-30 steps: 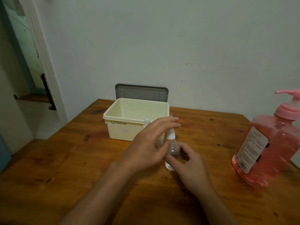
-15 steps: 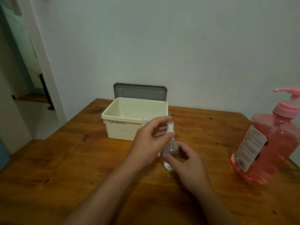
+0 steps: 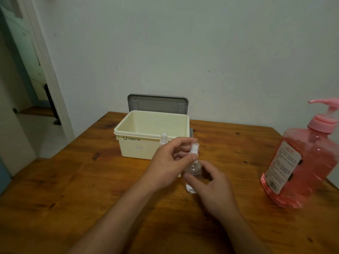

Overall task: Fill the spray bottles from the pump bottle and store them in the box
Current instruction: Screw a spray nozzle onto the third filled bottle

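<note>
Small clear spray bottle (image 3: pixel 193 169) upright on table (image 3: pixel 73 189), just in front of box (image 3: pixel 136 150). Left hand (image 3: pixel 168 162) pinches its white spray top (image 3: pixel 194 148) between thumb and curled fingers, forearm reaching in from lower left. Right hand (image 3: pixel 211 186) curls round bottle body, thumb on front. Second spray bottle (image 3: pixel 163 139) stands behind left hand, against box front. Grey lid (image 3: pixel 157 105) leans on wall. Pink pump bottle (image 3: pixel 302 162) well apart, at right.

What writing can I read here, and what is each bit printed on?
"happy.vdl", as best it reads, beside a smile logo: front of the cream box.
White label on the pump bottle: too blurred to read.
Small tag on the box front: too small to read.
The held spray bottle: no writing visible.
</note>
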{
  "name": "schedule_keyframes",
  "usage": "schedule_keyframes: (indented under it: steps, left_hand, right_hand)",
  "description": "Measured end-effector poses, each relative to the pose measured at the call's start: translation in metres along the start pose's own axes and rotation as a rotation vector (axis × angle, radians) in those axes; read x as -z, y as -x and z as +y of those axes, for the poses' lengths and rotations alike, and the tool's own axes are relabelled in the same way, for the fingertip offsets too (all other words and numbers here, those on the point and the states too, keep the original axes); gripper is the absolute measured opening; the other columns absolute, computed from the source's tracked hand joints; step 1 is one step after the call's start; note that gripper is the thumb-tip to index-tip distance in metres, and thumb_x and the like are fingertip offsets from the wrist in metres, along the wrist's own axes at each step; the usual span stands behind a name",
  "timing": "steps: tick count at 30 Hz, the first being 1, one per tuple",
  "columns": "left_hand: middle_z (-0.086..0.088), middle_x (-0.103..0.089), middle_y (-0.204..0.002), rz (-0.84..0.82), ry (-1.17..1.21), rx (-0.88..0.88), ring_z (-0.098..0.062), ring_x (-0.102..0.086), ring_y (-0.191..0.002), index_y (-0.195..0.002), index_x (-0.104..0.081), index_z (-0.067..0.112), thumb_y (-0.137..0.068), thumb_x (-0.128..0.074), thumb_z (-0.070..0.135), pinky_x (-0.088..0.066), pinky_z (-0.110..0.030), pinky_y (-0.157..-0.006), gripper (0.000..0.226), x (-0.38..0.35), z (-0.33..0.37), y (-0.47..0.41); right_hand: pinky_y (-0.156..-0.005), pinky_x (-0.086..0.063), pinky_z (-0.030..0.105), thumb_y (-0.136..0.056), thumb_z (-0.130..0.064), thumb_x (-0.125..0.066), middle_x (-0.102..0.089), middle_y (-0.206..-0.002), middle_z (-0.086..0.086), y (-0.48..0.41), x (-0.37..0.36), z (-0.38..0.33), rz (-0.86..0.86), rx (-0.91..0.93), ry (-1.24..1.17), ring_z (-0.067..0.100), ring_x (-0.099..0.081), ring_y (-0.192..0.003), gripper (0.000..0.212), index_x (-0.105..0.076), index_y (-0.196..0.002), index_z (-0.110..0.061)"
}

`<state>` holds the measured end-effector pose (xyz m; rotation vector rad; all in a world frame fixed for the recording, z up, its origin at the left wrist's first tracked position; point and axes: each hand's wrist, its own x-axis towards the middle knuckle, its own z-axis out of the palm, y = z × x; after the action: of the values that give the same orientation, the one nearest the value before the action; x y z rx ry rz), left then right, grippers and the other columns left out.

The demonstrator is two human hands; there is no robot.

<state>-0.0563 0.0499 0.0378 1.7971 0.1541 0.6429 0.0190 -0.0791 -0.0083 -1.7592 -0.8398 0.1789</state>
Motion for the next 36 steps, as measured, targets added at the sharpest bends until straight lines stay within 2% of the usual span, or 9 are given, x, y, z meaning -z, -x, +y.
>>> schedule_keyframes:
  steps: [6, 11, 16, 19, 22, 26, 29, 36]
  left_hand:
    - [0.0, -0.071, -0.112, -0.022, 0.04, 0.043, -0.007, -0.068, -0.103, -0.12, -0.061, 0.013, -0.091, -0.064, 0.009, -0.057, -0.027, -0.087, 0.029, -0.0016, 0.0011, 0.0015]
    - [-0.001, -0.071, -0.113, -0.025, 0.106, 0.07, -0.007, -0.068, -0.103, -0.119, -0.059, 0.013, -0.092, -0.061, 0.005, -0.056, -0.023, -0.085, 0.028, -0.0024, 0.0028, 0.0033]
    - [-0.002, -0.071, -0.106, 0.024, 0.037, 0.104, -0.013, -0.069, -0.099, -0.114, -0.063, 0.017, -0.083, -0.074, 0.023, -0.059, -0.029, -0.083, 0.034, -0.005, 0.0022, 0.0004]
    - [0.001, -0.073, -0.101, 0.056, 0.051, 0.119, -0.009, -0.07, -0.092, -0.11, -0.066, 0.015, -0.085, -0.071, 0.024, -0.058, -0.022, -0.077, 0.026, -0.0055, 0.0038, -0.0003]
    - [0.004, -0.073, -0.092, 0.064, 0.066, 0.127, -0.002, -0.068, -0.084, -0.107, -0.07, 0.015, -0.088, -0.068, 0.023, -0.052, -0.014, -0.07, 0.021, -0.0043, 0.0042, 0.0007]
    - [0.001, -0.073, -0.093, 0.082, 0.049, 0.114, 0.0, -0.066, -0.082, -0.107, -0.072, 0.015, -0.09, -0.066, 0.02, -0.052, -0.012, -0.071, 0.019, -0.0033, 0.0068, -0.0015]
    - [0.007, -0.072, -0.089, 0.108, 0.027, 0.112, 0.003, -0.066, -0.081, -0.106, -0.072, 0.02, -0.089, -0.067, 0.024, -0.052, -0.013, -0.07, 0.018, -0.0023, 0.0088, -0.0033]
    - [0.001, -0.074, -0.092, 0.063, -0.028, 0.115, -0.008, -0.069, -0.086, -0.102, -0.073, 0.018, -0.087, -0.069, 0.025, -0.055, -0.018, -0.075, 0.017, -0.0003, 0.0074, -0.0009]
  right_hand:
    - [-0.081, -0.054, 0.028, -0.08, -0.036, -0.077, -0.072, -0.097, -0.022, -0.0002, 0.0, 0.0007, 0.001, -0.003, -0.018, -0.003, -0.065, -0.092, 0.028, -0.064, -0.102, -0.046]
    - [-0.082, -0.057, 0.035, -0.081, -0.037, -0.075, -0.071, -0.097, -0.026, -0.0004, -0.0001, 0.0003, -0.001, -0.006, -0.028, -0.003, -0.065, -0.089, 0.025, -0.064, -0.102, -0.045]
    - [-0.084, -0.056, 0.033, -0.076, -0.045, -0.073, -0.071, -0.101, -0.023, 0.0005, -0.0015, -0.0006, -0.009, -0.004, -0.035, -0.002, -0.065, -0.094, 0.033, -0.064, -0.109, -0.045]
    - [-0.083, -0.056, 0.034, -0.08, -0.04, -0.074, -0.071, -0.098, -0.026, 0.0001, -0.0004, -0.0018, -0.006, -0.002, -0.048, -0.003, -0.065, -0.091, 0.024, -0.066, -0.102, -0.044]
    - [-0.083, -0.056, 0.038, -0.081, -0.04, -0.074, -0.073, -0.095, -0.021, 0.0002, 0.0009, -0.0027, -0.001, -0.003, -0.058, -0.001, -0.066, -0.089, 0.024, -0.069, -0.104, -0.038]
    - [-0.084, -0.057, 0.04, -0.079, -0.046, -0.072, -0.073, -0.097, -0.019, 0.0008, 0.0001, -0.0024, 0.001, -0.005, -0.06, 0.001, -0.067, -0.09, 0.028, -0.069, -0.105, -0.037]
    - [-0.082, -0.057, 0.04, -0.078, -0.047, -0.072, -0.073, -0.096, -0.02, 0.0009, -0.0004, -0.0029, -0.003, -0.006, -0.052, 0.0, -0.066, -0.088, 0.027, -0.069, -0.104, -0.038]
    - [-0.081, -0.056, 0.035, -0.08, -0.042, -0.073, -0.073, -0.096, -0.021, 0.0023, 0.0003, -0.004, -0.007, 0.001, -0.066, 0.0, -0.067, -0.089, 0.023, -0.069, -0.101, -0.038]
